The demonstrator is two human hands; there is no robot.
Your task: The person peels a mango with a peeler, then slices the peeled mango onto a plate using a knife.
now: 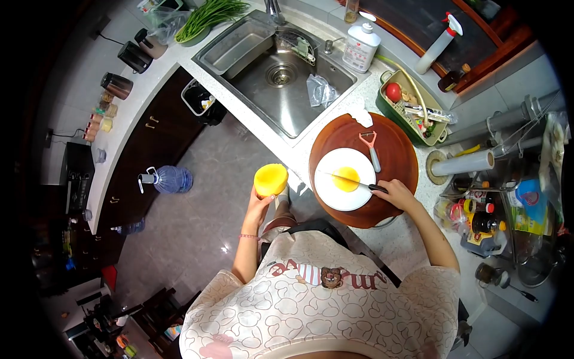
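My left hand (pixel 260 206) is wrapped round the lower side of a thick yellow piece (pixel 271 179), held up over the floor beside the counter. My right hand (pixel 399 195) grips the black handle of a knife (pixel 378 188). The knife's blade lies across a round yellow slice (pixel 345 179) on a white plate (pixel 344 200). Under the plate is a round brown wooden board (pixel 397 143). A peeler (pixel 371 149) with a reddish head and grey handle lies on the board above the plate.
A steel sink (pixel 257 84) holds a crumpled plastic bag (pixel 321 91). Right of it stand a white bottle (pixel 360 49) and a green basket (pixel 397 116) with a tomato. Bottles (pixel 484 222) crowd the right side. A blue water jug (pixel 173 179) is on the floor at left.
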